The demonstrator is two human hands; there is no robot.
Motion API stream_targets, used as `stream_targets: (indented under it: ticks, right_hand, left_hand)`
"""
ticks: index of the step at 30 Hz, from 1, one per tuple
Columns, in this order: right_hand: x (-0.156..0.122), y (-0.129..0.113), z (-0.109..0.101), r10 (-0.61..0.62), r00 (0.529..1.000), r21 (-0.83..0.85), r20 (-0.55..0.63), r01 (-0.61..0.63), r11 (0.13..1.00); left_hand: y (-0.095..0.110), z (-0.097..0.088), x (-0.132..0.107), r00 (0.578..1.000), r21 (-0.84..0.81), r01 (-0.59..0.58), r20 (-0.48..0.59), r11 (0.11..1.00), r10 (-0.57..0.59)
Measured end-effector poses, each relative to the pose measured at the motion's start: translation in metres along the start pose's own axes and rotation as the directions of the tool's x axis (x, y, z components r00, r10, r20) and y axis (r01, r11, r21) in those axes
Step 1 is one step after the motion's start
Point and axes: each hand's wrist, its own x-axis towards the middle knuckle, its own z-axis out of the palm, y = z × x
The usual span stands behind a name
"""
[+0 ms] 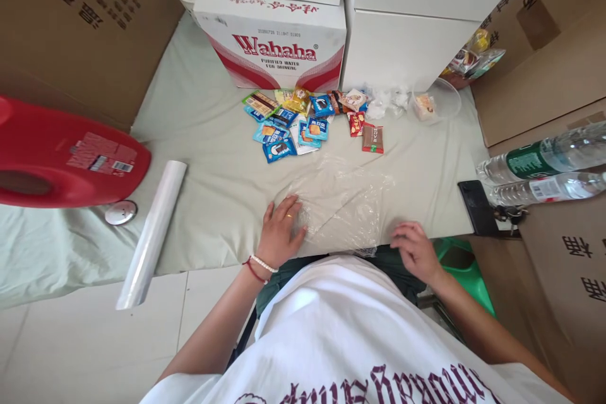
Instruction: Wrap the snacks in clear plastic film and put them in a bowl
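A clear plastic bag (345, 202) lies crumpled flat on the pale green cloth (213, 139) in front of me. My left hand (280, 230) rests on the bag's near left corner, fingers stretched out and lying on the film. My right hand (415, 249) sits at the bag's near right edge, fingers curled down against the cloth; whether it pinches the film is unclear. Beyond the bag lies a heap of small snack packets (303, 120), blue, yellow and red, out of reach of both hands.
A roll of clear bags (151, 233) lies left, next to a round metal lid (120, 212) and a red jug (57, 158). A Wahaha carton (274, 44) and white boxes stand behind. A black phone (476, 207) and two water bottles (544, 173) lie right. Cardboard boxes line both sides.
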Motion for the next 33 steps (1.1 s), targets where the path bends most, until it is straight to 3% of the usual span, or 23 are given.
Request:
stream_targets:
  ticks: [2, 4, 7, 11, 13, 15, 18, 20, 22, 25, 28, 30, 33]
  right_hand:
    - [0.026, -0.005, -0.008, 0.081, 0.982, 0.011, -0.171, -0.081, 0.997]
    - [0.058, -0.018, 0.0, 0.097, 0.975, 0.042, -0.2, -0.091, 0.995]
    - [0.101, -0.05, 0.043, 0.016, 0.997, 0.084, 0.072, -0.022, 0.996]
    - [0.124, -0.085, 0.117, -0.126, 0.906, -0.028, 0.405, 0.15, 0.988]
    - [0.124, -0.09, 0.141, -0.189, 0.863, -0.052, 0.469, 0.241, 0.969]
    - [0.12, -0.086, 0.151, -0.232, 0.853, -0.046, 0.467, 0.286, 0.957]
    - [0.115, -0.069, 0.144, -0.276, 0.838, -0.01, 0.471, 0.318, 0.948]
    - [0.108, -0.054, 0.131, -0.278, 0.83, 0.002, 0.483, 0.317, 0.948]
    - [0.094, -0.039, 0.114, -0.255, 0.847, 0.006, 0.466, 0.285, 0.958]
    - [0.065, -0.016, 0.082, -0.185, 0.916, 0.054, 0.356, 0.178, 0.983]
    - [0.046, -0.002, 0.05, -0.058, 0.973, 0.143, 0.225, 0.026, 0.989]
    - [0.056, 0.0, 0.034, 0.055, 0.985, 0.163, 0.167, -0.082, 0.983]
    - [0.109, -0.007, 0.033, 0.105, 0.985, 0.132, 0.137, -0.123, 0.984]
  left_hand:
    - [0.004, -0.002, -0.009, 0.998, -0.025, 0.002, -0.055, 1.0, -0.003]
    - [0.009, -0.004, -0.015, 0.992, -0.056, -0.003, -0.127, 0.998, -0.004]
    - [0.013, -0.011, -0.018, 0.97, -0.075, 0.017, -0.24, 0.997, -0.035]
    - [0.022, -0.029, -0.015, 0.892, 0.061, 0.141, -0.44, 0.988, -0.1]
    - [0.032, -0.036, -0.009, 0.861, 0.147, 0.15, -0.506, 0.978, -0.056]
    - [0.042, -0.037, 0.001, 0.892, 0.195, 0.037, -0.449, 0.98, 0.056]
    - [0.042, -0.026, 0.024, 0.959, 0.209, -0.163, -0.196, 0.964, 0.205]
    - [0.029, -0.013, 0.038, 0.985, 0.223, -0.15, -0.046, 0.963, 0.165]
    - [0.011, -0.002, 0.045, 0.998, 0.237, -0.067, 0.037, 0.969, 0.06]
    - [-0.008, 0.007, 0.042, 0.997, 0.247, -0.011, 0.072, 0.969, -0.007]
    - [-0.009, 0.008, 0.034, 0.997, 0.238, -0.024, 0.072, 0.971, 0.007]
    - [-0.005, 0.009, 0.031, 0.998, 0.221, -0.008, 0.065, 0.975, -0.006]
    - [-0.003, 0.01, 0.028, 0.999, 0.198, 0.014, 0.028, 0.98, -0.02]
